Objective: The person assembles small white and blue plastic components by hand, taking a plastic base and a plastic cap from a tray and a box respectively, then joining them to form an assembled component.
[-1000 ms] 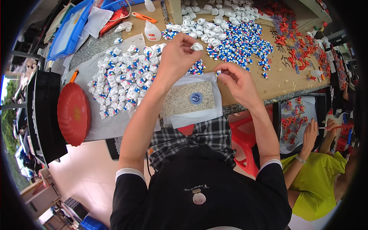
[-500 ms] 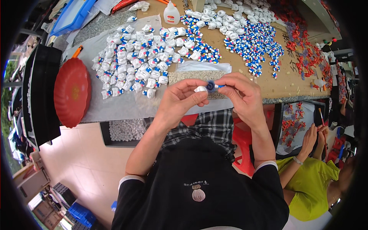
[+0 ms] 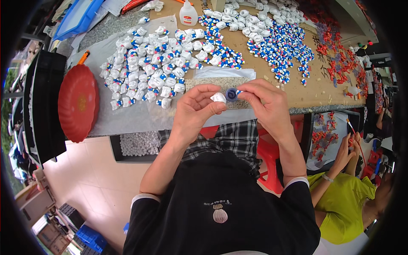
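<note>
My left hand [image 3: 194, 108] is closed, pinching a small white figurine head [image 3: 219, 97] between thumb and fingers. My right hand [image 3: 268, 104] is closed too, on a tiny blue-and-white figurine body [image 3: 239, 92] that its fingertips mostly cover. Between the two hands shows a small round dark-blue pot [image 3: 231, 94], by a speckled stone slab [image 3: 197, 85] at the table's near edge. Just beyond my left hand spreads a pile of joined white-and-blue figurines [image 3: 144, 68] on pale paper. Farther right lie loose blue figurine bodies [image 3: 276, 49], with white heads [image 3: 250, 23] behind them.
A white glue bottle [image 3: 188, 13] stands at the back. On the left is a red scalloped dish [image 3: 76, 114] beside a black bin [image 3: 46, 97]. Red figurines [image 3: 335, 63] cover the table's right end. A co-worker's hands [image 3: 346, 155] work over a tray at the right.
My hands have drawn slightly apart, the head and the body separating and showing more of the dark pot between them. The co-worker's hands and brush have shifted a little.
</note>
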Available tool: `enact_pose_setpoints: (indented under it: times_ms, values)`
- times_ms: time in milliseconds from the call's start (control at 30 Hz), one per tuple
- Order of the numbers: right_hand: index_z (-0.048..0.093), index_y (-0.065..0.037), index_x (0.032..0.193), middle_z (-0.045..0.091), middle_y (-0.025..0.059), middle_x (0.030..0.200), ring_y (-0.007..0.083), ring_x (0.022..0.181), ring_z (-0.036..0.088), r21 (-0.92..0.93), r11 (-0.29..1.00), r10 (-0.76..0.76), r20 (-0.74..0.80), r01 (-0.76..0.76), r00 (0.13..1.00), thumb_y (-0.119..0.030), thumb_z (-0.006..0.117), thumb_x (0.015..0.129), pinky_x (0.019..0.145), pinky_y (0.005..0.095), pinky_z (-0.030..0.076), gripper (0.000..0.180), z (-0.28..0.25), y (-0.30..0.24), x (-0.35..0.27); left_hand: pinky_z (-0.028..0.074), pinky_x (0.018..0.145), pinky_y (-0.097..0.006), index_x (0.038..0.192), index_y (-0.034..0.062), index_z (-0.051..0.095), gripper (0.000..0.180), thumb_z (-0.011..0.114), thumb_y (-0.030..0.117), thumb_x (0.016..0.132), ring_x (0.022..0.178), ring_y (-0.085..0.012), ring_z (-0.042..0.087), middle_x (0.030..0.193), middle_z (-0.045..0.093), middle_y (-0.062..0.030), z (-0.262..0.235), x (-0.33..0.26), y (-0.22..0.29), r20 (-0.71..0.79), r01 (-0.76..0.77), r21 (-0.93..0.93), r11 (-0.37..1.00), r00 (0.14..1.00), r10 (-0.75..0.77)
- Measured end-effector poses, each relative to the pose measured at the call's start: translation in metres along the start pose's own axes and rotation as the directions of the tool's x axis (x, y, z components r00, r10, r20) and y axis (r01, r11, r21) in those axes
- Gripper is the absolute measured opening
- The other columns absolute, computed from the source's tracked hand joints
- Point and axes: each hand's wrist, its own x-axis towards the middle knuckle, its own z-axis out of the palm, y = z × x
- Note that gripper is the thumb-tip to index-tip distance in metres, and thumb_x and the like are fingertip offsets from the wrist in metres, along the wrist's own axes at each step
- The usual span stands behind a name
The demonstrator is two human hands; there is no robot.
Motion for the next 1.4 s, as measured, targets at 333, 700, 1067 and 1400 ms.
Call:
enact_pose_setpoints:
  times_ms: [333, 700, 1067, 1400]
  values:
    - [0.064, -0.002, 0.086, 0.058, 0.0096, 0.078, 0.0288, 0.074, 0.059, -0.14, 0.989, -0.049, 0.06, 0.057, 0.997, -0.005, 0.065, 0.075, 0.065, 0.0376, 0.046, 0.012, 0.019, 0.017, -0.001, 0.052, 0.08, -0.031, 0.11, -0.0011, 0.057, 0.03, 0.063, -0.001, 0.081, 0.085, -0.0164, 0.063, 0.099, 0.064, -0.0116, -0.007, -0.001, -0.003, 0.008, 0.0, -0.067, 0.998, 1.0, 0.001]
    - [0.068, -0.002, 0.089, 0.062, 0.0056, 0.08, 0.0135, 0.07, 0.058, 0.21, 0.971, 0.127, -0.045, -0.115, 0.991, -0.005, 0.065, 0.08, 0.061, 0.0257, 0.044, 0.01, 0.011, 0.011, -0.007, 0.052, 0.081, -0.031, 0.109, -0.0013, 0.057, 0.028, 0.063, -0.001, 0.081, 0.091, -0.0174, 0.062, 0.099, 0.064, -0.011, -0.002, 0.001, -0.011, 0.018, -0.001, -0.094, 0.996, 1.0, 0.003]
    - [0.065, 0.003, 0.095, 0.06, 0.0061, 0.088, 0.01, 0.078, 0.057, 0.66, 0.744, 0.17, -0.033, -0.107, 0.985, 0.0, 0.063, 0.083, 0.069, 0.0225, 0.046, 0.012, 0.032, 0.008, -0.017, 0.052, 0.079, -0.026, 0.103, -0.004, 0.058, 0.026, 0.066, -0.004, 0.078, 0.086, -0.0142, 0.062, 0.093, 0.064, -0.0109, 0.012, 0.003, -0.015, 0.018, -0.07, -0.134, 0.989, 0.997, 0.073]
    - [0.062, 0.003, 0.1, 0.062, 0.0045, 0.088, 0.0087, 0.077, 0.058, 0.691, 0.707, 0.168, 0.045, -0.152, 0.985, -0.002, 0.061, 0.085, 0.066, 0.0216, 0.047, 0.016, 0.025, -0.003, 0.013, 0.05, 0.073, -0.023, 0.1, -0.0034, 0.059, 0.023, 0.066, -0.003, 0.079, 0.083, -0.0107, 0.061, 0.09, 0.064, -0.0084, 0.012, 0.012, 0.028, -0.019, -0.185, 0.112, 0.976, 0.982, 0.188]
